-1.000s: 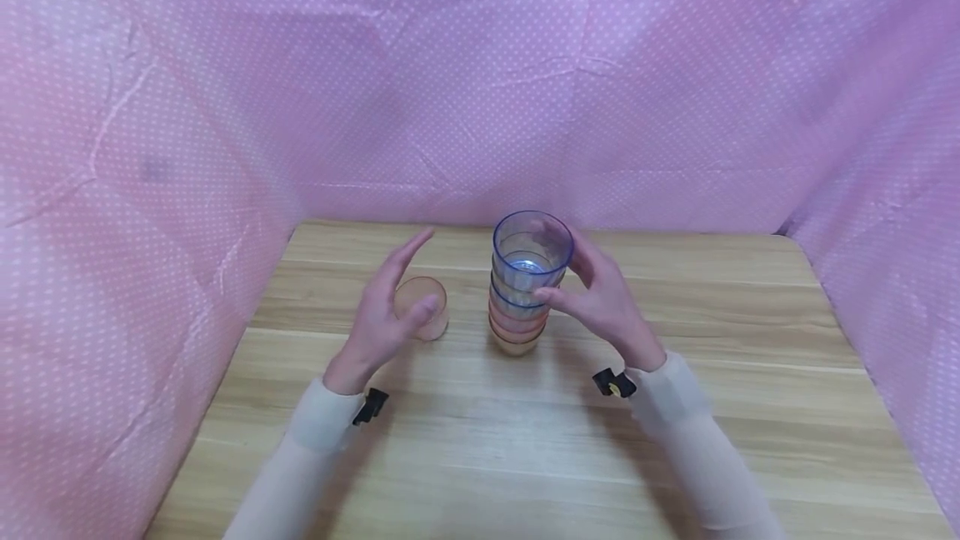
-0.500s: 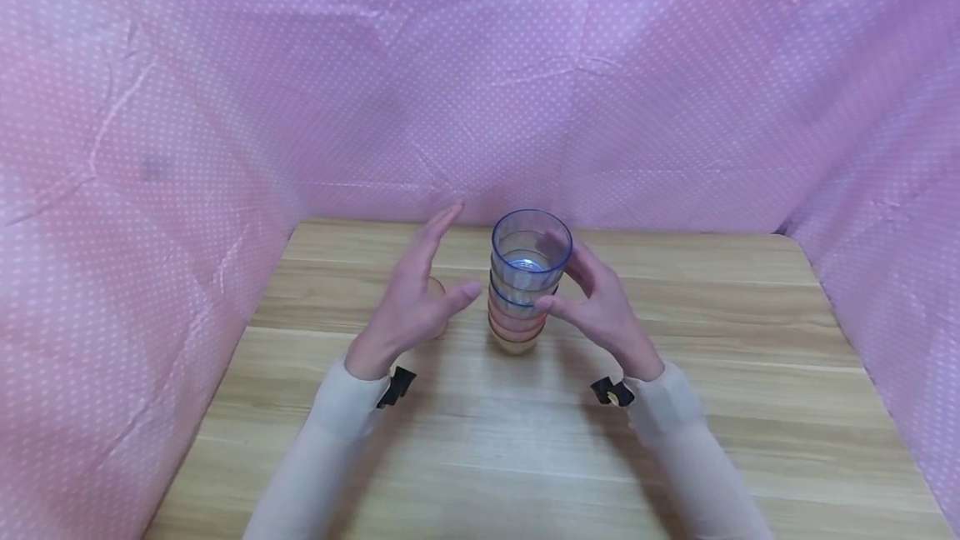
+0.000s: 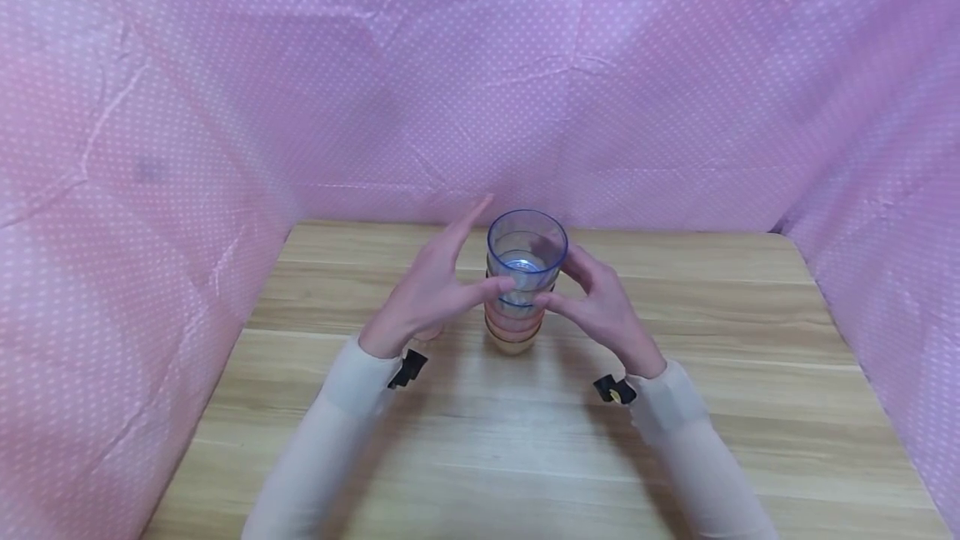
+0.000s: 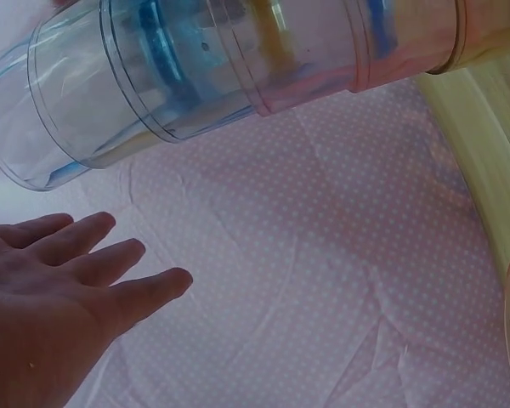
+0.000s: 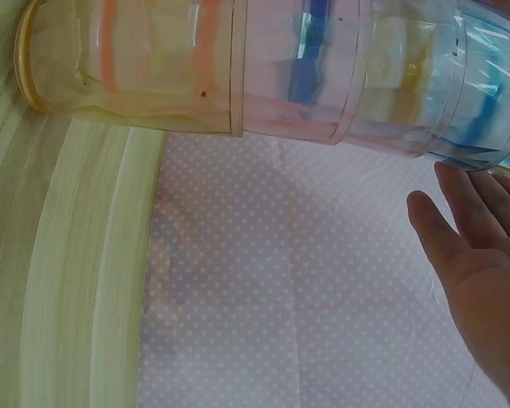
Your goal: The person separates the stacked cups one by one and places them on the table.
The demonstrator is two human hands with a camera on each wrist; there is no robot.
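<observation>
A tall stack of nested clear plastic cups (image 3: 517, 326) stands upright on the table, tinted blue, yellow, pink and amber, with a blue-rimmed cup on top. My left hand (image 3: 431, 290) is at the stack's left side, fingers extended; in the left wrist view a gap separates those fingers from the cups. Its thumb overlaps the stack in the head view, and contact there is unclear. On the other side, my right hand (image 3: 600, 307) touches the upper cups with nearly straight fingertips, its thumb in front. Behind my left hand, a single peach-tinted cup (image 3: 429, 332) is mostly hidden.
The light wooden table (image 3: 720, 407) extends to both sides and toward me. Pink dotted cloth (image 3: 420, 82) hangs behind it and along both sides. A black wrist mount (image 3: 408, 368) sits at my left cuff, another at my right.
My left hand has moved right, from above the lone cup to beside the stack, now covering most of that cup. My right hand stays by the stack almost unmoved.
</observation>
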